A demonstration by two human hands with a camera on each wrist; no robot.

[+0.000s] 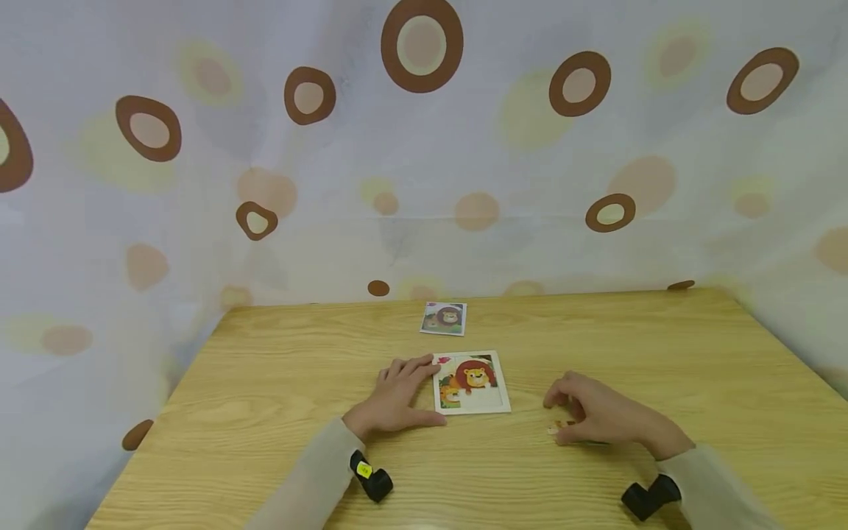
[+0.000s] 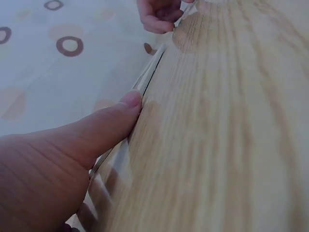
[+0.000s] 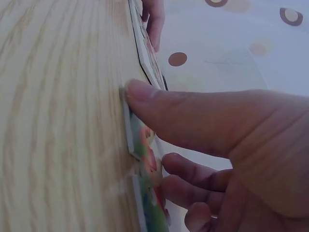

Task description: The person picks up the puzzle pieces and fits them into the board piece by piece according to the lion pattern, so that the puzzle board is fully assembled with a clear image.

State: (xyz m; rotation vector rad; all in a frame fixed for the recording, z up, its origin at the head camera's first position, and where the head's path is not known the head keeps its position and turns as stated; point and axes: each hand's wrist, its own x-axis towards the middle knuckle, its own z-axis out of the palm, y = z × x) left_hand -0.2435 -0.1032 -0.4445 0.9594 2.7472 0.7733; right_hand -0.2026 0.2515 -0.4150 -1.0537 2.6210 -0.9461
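A square puzzle board (image 1: 505, 401) with a white border lies on the table, showing part of a lion picture with a bare white area at lower right. My left hand (image 1: 400, 397) rests at its left side, fingers extended to the upper left edge and thumb (image 2: 126, 104) at the near edge. To the right of the board, my right hand (image 1: 599, 412) bends its fingers over a small puzzle piece (image 1: 559, 426), with the thumb at its edge. In the right wrist view a second puzzle piece (image 3: 150, 203) lies just beside it; the right index fingertip is hidden there.
A small lion picture card (image 1: 444, 319) lies behind the board. The wood-grain table (image 1: 298, 353) reaches back to a pale curtain (image 1: 424, 162) patterned with brown rings, which also closes off both sides.
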